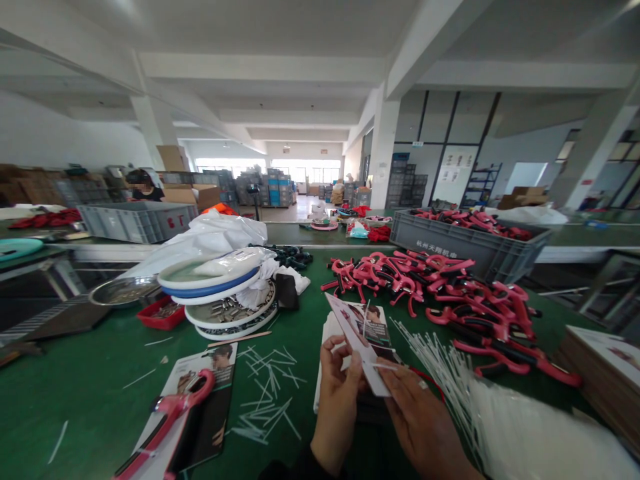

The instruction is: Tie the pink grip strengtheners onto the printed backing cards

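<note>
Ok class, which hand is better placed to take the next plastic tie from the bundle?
Probably the right hand: it lies beside the tie bundle, though it also touches the card. The left hand grips the card on the far side.

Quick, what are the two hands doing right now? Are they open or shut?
Left hand: closed, pinching a printed card.
Right hand: closed, pinching the same card and a thin white plastic tie.

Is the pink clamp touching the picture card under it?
Touching: the head view shows the pink clamp lying directly on top of the printed card.
</note>
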`<state>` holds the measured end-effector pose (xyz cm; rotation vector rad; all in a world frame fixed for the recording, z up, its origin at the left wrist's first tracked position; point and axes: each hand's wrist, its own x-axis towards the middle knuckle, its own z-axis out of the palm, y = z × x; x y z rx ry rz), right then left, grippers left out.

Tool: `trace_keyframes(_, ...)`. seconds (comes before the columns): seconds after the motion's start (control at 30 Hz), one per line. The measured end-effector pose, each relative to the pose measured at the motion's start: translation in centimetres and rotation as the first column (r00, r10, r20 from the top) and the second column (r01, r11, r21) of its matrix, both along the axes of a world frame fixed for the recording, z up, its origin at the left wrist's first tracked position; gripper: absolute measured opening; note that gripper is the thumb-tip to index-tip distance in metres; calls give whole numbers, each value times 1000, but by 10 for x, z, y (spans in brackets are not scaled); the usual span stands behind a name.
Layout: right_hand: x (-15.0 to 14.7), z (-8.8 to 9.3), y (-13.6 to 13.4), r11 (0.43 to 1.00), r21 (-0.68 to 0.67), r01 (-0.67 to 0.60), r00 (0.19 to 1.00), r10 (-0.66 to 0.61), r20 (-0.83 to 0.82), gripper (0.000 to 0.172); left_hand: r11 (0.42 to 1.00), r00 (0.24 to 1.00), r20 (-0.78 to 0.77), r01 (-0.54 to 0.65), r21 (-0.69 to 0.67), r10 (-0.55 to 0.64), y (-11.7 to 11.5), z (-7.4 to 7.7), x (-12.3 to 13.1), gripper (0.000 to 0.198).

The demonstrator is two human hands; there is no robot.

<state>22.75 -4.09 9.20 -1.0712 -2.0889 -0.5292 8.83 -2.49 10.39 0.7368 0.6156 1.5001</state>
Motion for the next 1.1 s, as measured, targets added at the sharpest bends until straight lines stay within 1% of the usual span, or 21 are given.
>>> trace_keyframes(0.07,-6,0,1,1000,-19,14,998,-13,56,32,999,994,-105,-1,38,5,-4,0,-12,42)
trace_keyframes(0.13,-12,-1,2,998,-47,29,995,-25,98,34,997,966,-257,53,63,-35,-4,-2,-26,36)
trace_keyframes(0.2,-16,-5,3,996,-85,40,993,-30,117,36,996,903,-428,68,54,-39,-1,-6,-40,27)
trace_keyframes(0.3,-20,-12,5,990,-136,48,994,-34,105,39,1000,788,-614,-15,25,27,8,-13,-54,19)
trace_keyframes(0.33,-21,-14,5,987,-148,55,995,-42,91,38,998,748,-661,-51,37,63,12,-15,-56,19)
trace_keyframes(0.4,-22,-16,6,981,-179,73,996,-64,55,38,984,659,-731,-128,122,177,19,-17,-57,22)
trace_keyframes(0.5,-20,-13,10,964,-247,101,995,-97,27,38,921,527,-755,-229,317,391,28,-19,-51,23)
trace_keyframes(0.57,-17,-8,14,946,-297,132,991,-128,34,39,862,487,-711,-297,411,507,32,-22,-44,23)
trace_keyframes(0.6,-16,-5,15,936,-319,150,989,-145,39,40,840,479,-690,-313,443,543,34,-24,-41,23)
trace_keyframes(0.63,-14,-3,17,927,-338,164,986,-158,46,41,834,484,-680,-308,458,551,36,-26,-38,23)
trace_keyframes(0.67,-13,-1,18,918,-357,174,985,-166,54,43,844,498,-682,-283,456,535,38,-29,-36,24)
trace_keyframes(0.73,-11,2,20,904,-389,176,984,-165,62,46,890,524,-724,-192,412,449,42,-36,-37,26)
trace_keyframes(0.77,-8,2,21,900,-405,162,987,-149,62,48,914,520,-756,-156,375,399,44,-39,-39,28)
trace_keyframes(0.8,-4,3,22,895,-424,139,990,-123,65,51,929,497,-787,-139,344,366,46,-43,-42,29)
trace_keyframes(0.83,3,3,25,889,-441,122,992,-99,75,54,935,456,-817,-142,325,353,48,-46,-46,30)
trace_keyframes(0.9,28,5,35,865,-468,180,982,-132,134,54,931,375,-852,-179,319,364,51,-53,-55,31)
trace_keyframes(0.93,47,7,42,837,-467,285,957,-224,184,50,930,356,-861,-190,315,364,53,-56,-59,31)
trace_keyframes(0.97,69,9,51,766,-442,467,884,-397,247,43,930,347,-865,-190,314,363,54,-58,-62,32)
trace_keyframes(1.0,93,10,60,710,-435,554,832,-485,268,39,932,347,-866,-185,313,360,55,-61,-64,33)
trace_keyframes(1.07,144,11,80,613,-435,659,749,-587,308,34,941,363,-869,-163,298,338,55,-65,-66,37)
trace_keyframes(1.1,168,9,90,563,-445,696,713,-612,341,30,947,377,-869,-150,283,319,55,-66,-65,39)
